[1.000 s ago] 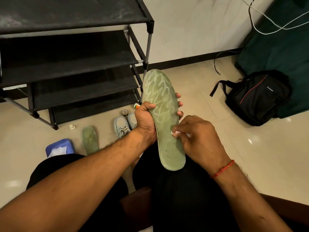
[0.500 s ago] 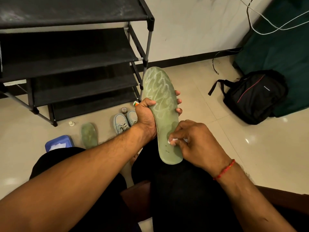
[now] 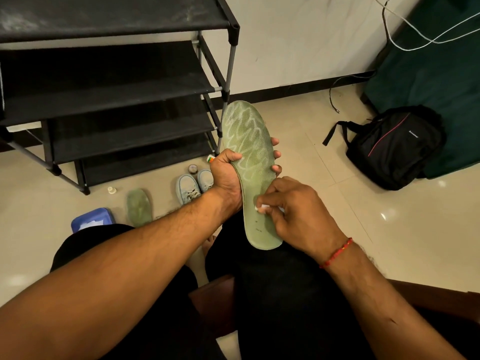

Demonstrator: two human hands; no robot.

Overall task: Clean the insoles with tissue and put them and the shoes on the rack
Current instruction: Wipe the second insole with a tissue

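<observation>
Green insole [image 3: 249, 162] stands upright over the lap, gripped at mid-length by the left hand [image 3: 227, 178]. Right hand [image 3: 298, 211] pinches a white tissue [image 3: 262, 207] against its heel half. Second insole [image 3: 139, 206] and pale shoes [image 3: 196, 185] lie on the floor just before the black rack [image 3: 104, 100].

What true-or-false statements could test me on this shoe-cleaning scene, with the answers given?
1. The left hand grips the green insole around its middle. True.
2. The right hand holds a brush. False: it pinches a white tissue against the insole.
3. The shoes sit on the rack. False: they stand on the floor in front of it.
4. A second insole lies on the floor. True.
</observation>
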